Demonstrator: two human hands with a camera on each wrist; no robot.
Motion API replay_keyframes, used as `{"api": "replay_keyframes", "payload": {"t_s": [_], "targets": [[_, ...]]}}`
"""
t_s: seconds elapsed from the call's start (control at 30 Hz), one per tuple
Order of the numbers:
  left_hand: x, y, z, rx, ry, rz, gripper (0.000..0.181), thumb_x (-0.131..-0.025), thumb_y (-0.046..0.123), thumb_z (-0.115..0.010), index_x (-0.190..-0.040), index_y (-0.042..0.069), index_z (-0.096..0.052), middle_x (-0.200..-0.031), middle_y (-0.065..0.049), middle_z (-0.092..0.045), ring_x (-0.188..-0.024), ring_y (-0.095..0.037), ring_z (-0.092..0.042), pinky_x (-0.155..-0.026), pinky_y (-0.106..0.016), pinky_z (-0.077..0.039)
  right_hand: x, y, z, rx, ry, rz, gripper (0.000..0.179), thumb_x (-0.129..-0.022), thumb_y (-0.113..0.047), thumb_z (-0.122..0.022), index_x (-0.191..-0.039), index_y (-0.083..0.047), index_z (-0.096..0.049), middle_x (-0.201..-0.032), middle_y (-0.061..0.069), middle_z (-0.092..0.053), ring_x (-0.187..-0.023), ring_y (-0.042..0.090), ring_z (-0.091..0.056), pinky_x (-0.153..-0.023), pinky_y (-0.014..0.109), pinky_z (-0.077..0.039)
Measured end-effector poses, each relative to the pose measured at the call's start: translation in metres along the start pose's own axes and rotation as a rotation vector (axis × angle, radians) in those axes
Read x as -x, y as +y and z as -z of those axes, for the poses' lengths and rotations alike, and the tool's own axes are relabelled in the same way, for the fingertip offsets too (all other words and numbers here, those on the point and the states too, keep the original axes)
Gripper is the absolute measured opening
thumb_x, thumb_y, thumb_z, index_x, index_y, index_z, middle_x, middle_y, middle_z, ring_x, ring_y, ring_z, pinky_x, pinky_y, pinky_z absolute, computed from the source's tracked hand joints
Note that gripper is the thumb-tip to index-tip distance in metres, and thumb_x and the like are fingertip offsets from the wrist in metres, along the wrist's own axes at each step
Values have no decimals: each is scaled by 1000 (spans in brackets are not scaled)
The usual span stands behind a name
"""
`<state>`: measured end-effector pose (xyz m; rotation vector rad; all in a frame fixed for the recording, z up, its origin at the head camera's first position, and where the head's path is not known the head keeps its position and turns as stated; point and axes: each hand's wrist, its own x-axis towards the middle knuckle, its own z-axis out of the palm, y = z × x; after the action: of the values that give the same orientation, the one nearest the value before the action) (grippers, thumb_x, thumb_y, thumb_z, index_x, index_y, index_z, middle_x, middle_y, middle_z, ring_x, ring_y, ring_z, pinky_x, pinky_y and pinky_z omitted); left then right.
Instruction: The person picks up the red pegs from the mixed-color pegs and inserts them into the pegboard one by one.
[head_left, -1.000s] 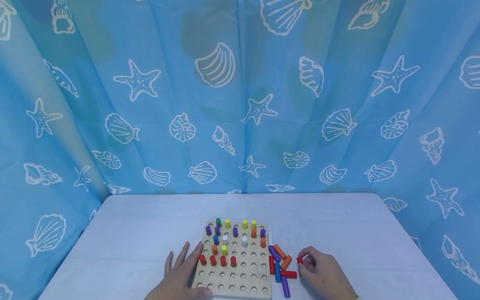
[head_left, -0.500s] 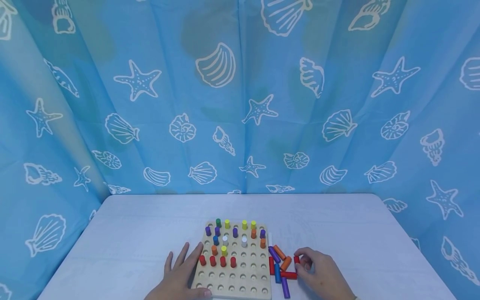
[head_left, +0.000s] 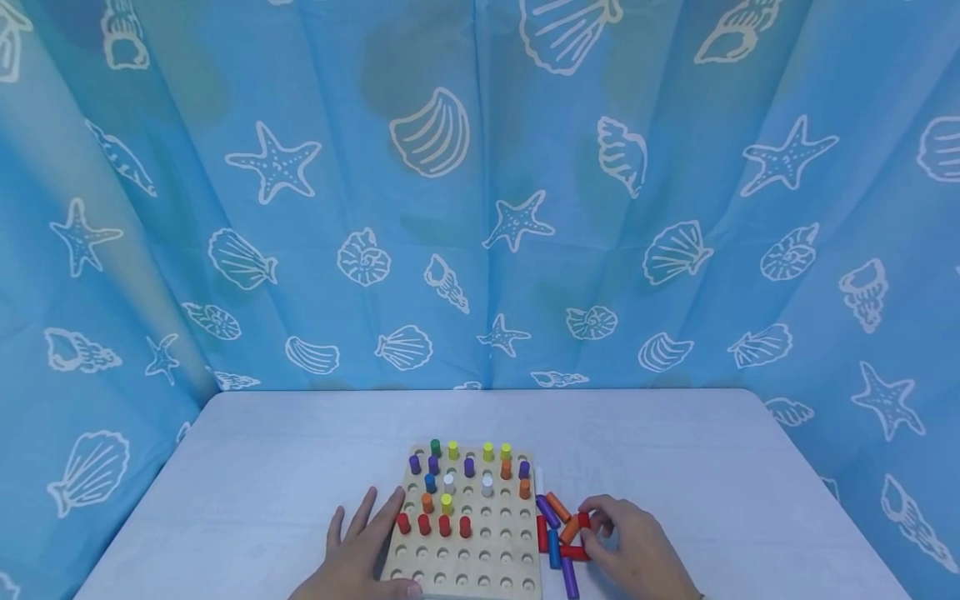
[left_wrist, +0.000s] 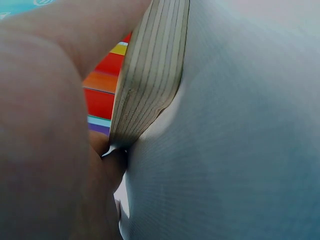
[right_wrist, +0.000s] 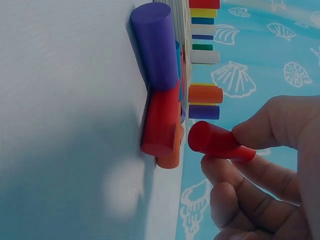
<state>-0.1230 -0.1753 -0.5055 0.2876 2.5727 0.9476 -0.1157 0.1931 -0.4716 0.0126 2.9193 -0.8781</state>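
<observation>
A pale wooden pegboard [head_left: 495,575] with rows of round holes lies near the table's front edge. Coloured pegs stand upright in its far and middle rows, among them a row of red pegs [head_left: 445,526] at the left. My left hand [head_left: 352,554] rests spread along the board's left side, thumb at the near corner. My right hand [head_left: 633,542] pinches a red peg [right_wrist: 220,142] between thumb and fingers, raised just right of the loose pegs. In the right wrist view a purple peg [right_wrist: 157,47] and a red peg [right_wrist: 162,120] lie on the table beside it.
Loose pegs lie along the board's right side: a blue peg [head_left: 554,548], an orange peg [head_left: 558,506], and several more in red, purple and orange. The white-covered table [head_left: 300,442] ends at a blue shell-patterned curtain [head_left: 420,208].
My right hand has moved left, carrying the red peg closer to the loose pegs and the board. The left hand stays at the board's side.
</observation>
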Motion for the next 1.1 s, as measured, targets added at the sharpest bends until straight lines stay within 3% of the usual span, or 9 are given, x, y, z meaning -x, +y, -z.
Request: {"api": "replay_keyframes", "payload": {"t_s": [0.6, 1.1], "targets": [[0, 1, 0, -14, 6, -6, 112, -79, 66, -74, -162, 15, -18, -164, -15, -26, -152, -45, 5, -112, -70, 17, 6, -16, -4, 17, 41, 125, 22, -85, -19, -79, -104, -17, -69, -76, -11, -54, -69, 6, -50, -60, 23, -44], [1, 0, -1, -3, 15, -25, 112, -79, 64, -74, -162, 13, -19, -164, -16, -27, -152, -46, 5, -111, -71, 18, 6, -23, -14, 5, 11, 168, 23, -87, -22, -79, -107, -15, -69, -77, -12, -54, -71, 4, -50, -62, 22, -48]]}}
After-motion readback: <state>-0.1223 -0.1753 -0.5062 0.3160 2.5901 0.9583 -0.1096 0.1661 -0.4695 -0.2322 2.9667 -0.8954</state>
